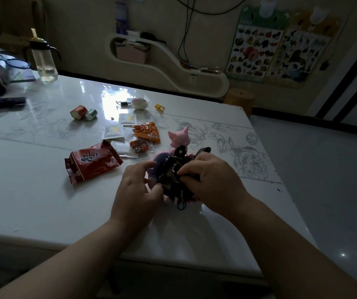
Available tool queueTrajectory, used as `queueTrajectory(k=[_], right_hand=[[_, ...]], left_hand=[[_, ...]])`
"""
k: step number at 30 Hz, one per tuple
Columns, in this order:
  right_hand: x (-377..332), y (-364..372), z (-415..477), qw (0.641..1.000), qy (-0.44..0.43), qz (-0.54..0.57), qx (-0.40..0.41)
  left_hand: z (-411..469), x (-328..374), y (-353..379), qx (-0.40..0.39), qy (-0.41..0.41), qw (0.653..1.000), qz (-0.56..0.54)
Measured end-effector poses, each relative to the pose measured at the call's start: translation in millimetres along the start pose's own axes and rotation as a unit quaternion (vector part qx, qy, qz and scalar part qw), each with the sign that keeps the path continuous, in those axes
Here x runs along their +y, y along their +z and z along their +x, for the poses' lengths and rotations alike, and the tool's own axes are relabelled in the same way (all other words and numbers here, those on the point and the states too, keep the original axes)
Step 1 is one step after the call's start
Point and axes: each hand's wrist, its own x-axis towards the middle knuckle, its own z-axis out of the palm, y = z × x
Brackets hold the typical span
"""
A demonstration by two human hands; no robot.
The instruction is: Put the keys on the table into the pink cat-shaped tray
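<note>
The pink cat-shaped tray (179, 137) stands on the white table (32, 190), its cat figure upright at the far side and its dish mostly hidden behind my hands. A dark bunch of keys (173, 169) with a black fob and strap lies over the dish. My right hand (212, 182) grips the bunch from the right. My left hand (138, 190) is at the tray's left side, fingers curled against the tray's rim and the keys. Whether the keys rest fully inside the dish is hidden.
Snack packets lie left of the tray: a large red one (91, 161), an orange one (146, 132), small white sachets (113, 131). Further back are two small cans (83, 112), a clear water bottle (42, 59) and a dark pen (4, 102). The table's right edge is close to the tray.
</note>
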Motion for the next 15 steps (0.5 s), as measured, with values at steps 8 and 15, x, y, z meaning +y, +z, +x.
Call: queueTrajectory(k=[8, 15], right_hand=[[4.8, -2.4, -5.2, 0.997, 0.014, 0.029, 0.071], [1.6, -11.6, -9.7, 0.994, 0.048, 0.057, 0.075]], left_hand=[[0.5, 5.0, -1.5, -0.010, -0.015, 1.000, -0.011], [0.6, 24.1, -9.8, 0.011, -0.037, 0.999, 0.004]])
